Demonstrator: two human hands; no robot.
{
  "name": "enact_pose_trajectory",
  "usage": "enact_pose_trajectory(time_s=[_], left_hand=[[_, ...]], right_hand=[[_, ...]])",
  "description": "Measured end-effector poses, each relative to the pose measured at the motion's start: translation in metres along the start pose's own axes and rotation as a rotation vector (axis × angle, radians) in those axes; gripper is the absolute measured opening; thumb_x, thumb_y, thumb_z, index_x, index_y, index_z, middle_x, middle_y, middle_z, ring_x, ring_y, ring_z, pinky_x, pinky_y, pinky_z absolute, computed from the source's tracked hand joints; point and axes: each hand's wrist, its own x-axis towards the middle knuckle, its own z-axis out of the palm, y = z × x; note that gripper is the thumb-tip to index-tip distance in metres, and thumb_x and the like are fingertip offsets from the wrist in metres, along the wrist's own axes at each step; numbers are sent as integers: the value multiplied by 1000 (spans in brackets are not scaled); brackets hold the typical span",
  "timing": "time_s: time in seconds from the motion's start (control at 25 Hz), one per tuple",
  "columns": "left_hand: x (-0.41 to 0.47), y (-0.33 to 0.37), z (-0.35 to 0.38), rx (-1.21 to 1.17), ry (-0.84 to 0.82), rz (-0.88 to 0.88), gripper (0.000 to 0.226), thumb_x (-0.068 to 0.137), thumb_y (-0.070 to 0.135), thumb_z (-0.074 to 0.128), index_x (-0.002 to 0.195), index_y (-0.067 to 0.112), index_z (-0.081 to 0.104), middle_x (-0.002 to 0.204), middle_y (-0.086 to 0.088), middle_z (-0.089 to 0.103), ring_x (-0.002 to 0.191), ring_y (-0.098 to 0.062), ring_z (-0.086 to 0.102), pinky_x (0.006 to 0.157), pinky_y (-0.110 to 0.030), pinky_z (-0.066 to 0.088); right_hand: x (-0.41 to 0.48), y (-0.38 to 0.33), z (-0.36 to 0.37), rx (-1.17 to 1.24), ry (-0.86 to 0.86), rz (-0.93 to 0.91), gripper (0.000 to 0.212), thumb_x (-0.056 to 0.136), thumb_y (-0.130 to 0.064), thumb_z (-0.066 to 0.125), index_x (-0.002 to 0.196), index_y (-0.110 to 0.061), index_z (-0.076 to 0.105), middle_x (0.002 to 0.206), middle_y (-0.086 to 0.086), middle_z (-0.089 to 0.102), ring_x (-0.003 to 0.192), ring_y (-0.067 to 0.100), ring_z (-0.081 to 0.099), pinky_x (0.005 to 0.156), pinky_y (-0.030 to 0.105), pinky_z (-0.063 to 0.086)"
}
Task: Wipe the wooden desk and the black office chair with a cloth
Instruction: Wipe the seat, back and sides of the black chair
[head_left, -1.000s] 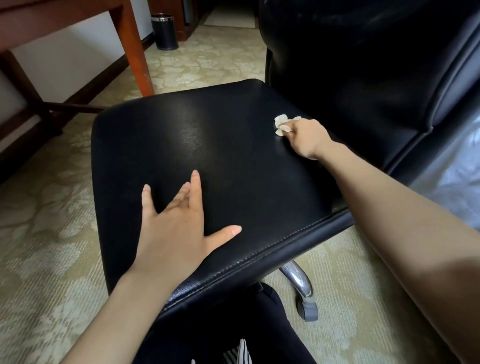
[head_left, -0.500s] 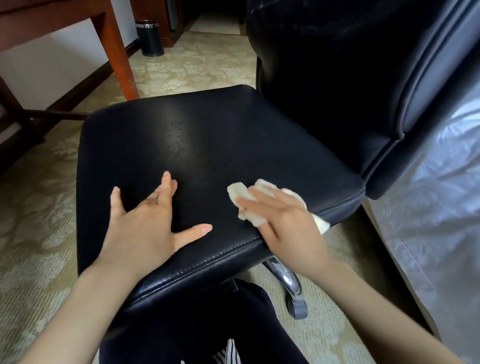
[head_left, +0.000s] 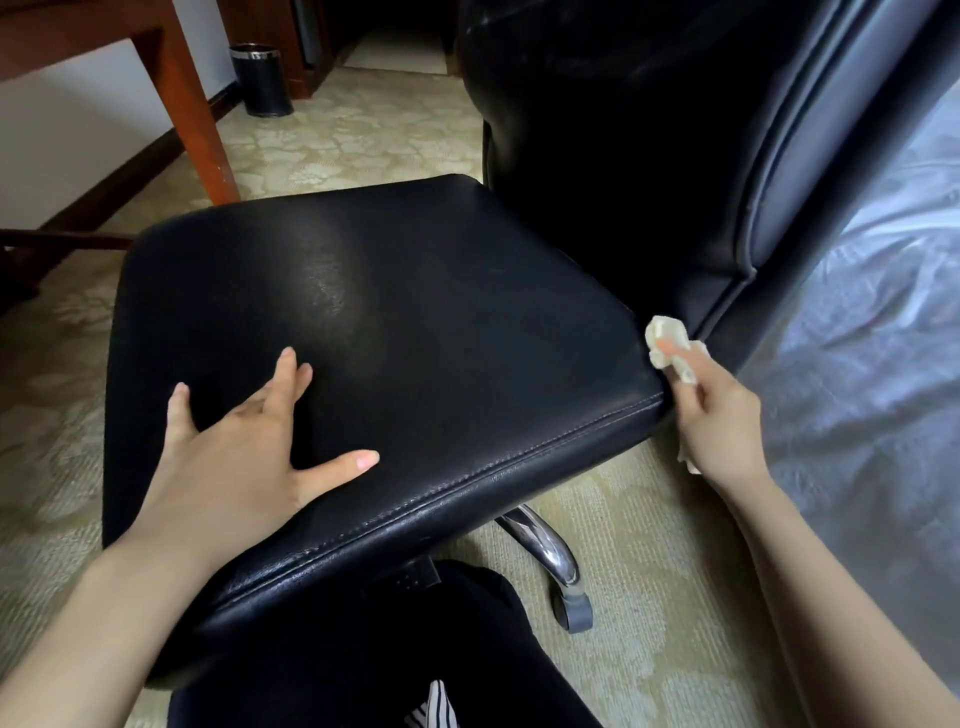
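The left hand (head_left: 244, 447) lies flat on the seat of the black office chair (head_left: 441, 312), near its front left part. Its fingers (head_left: 288, 374) are straight and spread wide, thumb pointing right, and they hold nothing. The right hand (head_left: 719, 421) is off the seat's right side, fingers (head_left: 670, 347) curled round a crumpled white cloth (head_left: 662, 332). The cloth bunches out above the fingertips and meets the seat's right edge, just beside the foot of the backrest; a scrap of it shows below the palm. The wooden desk (head_left: 192, 104) stands well apart at upper left, only a leg and its underside in view, with a dark waste bin (head_left: 261, 80) beyond on the carpet (head_left: 363, 140).
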Motion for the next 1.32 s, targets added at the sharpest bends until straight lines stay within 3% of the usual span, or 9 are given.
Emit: enact_pose_trajectory(time_s=[0.12, 0.2, 0.36, 0.48, 0.64, 0.8, 1.04, 1.24, 1.32], left_hand=[[0, 1, 3, -15, 25, 9, 119, 57, 84, 17, 152, 18, -11, 156, 22, 13, 135, -1, 36, 116, -50, -6], [0, 0, 5, -22, 39, 12, 120, 57, 84, 17, 152, 17, -11, 156, 21, 14, 138, -2, 31, 116, -50, -6], [4, -5, 6, -17, 29, 20, 119, 57, 84, 18, 151, 18, -15, 155, 23, 10, 141, -2, 25, 116, -51, -5], [5, -7, 6, -8, 30, 25, 119, 58, 83, 19, 151, 18, -13, 156, 21, 12, 139, -4, 29, 116, -50, -5], [3, -4, 4, 13, 58, 40, 115, 61, 81, 20, 153, 18, -6, 158, 15, 16, 139, -7, 33, 117, -49, -5], [3, -4, 6, 22, 66, 45, 114, 61, 81, 19, 153, 19, -3, 159, 10, 15, 143, -6, 24, 117, -47, -3], [3, -10, 7, -10, 68, 45, 115, 56, 81, 18, 153, 22, -1, 159, 13, 15, 143, -6, 21, 117, -48, -2], [2, -9, 6, -42, 87, 38, 113, 59, 83, 24, 153, 24, 6, 158, 9, 18, 142, -10, 28, 118, -48, -5], [2, -9, 7, -42, 86, 39, 113, 59, 83, 24, 153, 23, 7, 158, 8, 19, 142, -10, 27, 117, -48, -5]], right_hand=[[4, 4, 13, 108, 106, 199, 35, 95, -32, 42, 123, -30, 62, 97, 3, 67, 101, 26, 62, 93, 30, 43], [-9, -7, 21, 114, 171, 220, 36, 94, -32, 41, 125, -30, 61, 99, 3, 65, 101, 30, 61, 81, 22, 38], [-48, -33, 29, 172, 211, 180, 36, 95, -26, 42, 125, -39, 58, 113, -9, 64, 113, 24, 58, 85, 30, 43], [-74, -56, 38, 174, 211, 65, 36, 94, -30, 38, 122, -37, 61, 119, -9, 62, 122, 21, 53, 91, 35, 47], [-103, -96, 56, 147, 120, -202, 28, 99, -17, 43, 115, -23, 65, 98, -12, 58, 117, 13, 49, 99, 26, 39], [-127, -116, 84, 136, 20, -405, 36, 93, -10, 49, 123, -25, 62, 131, -13, 52, 136, 9, 33, 110, 23, 29], [-139, -125, 95, 139, 6, -654, 36, 94, -6, 42, 118, -16, 67, 131, 0, 59, 131, 21, 44, 109, 34, 37], [-100, -95, 59, 96, 46, -510, 26, 98, -5, 38, 101, -10, 64, 113, -7, 56, 101, 23, 52, 93, 41, 38], [-87, -73, 47, 48, 86, -368, 27, 99, -8, 33, 101, -12, 60, 113, -6, 53, 103, 17, 49, 96, 39, 38]])
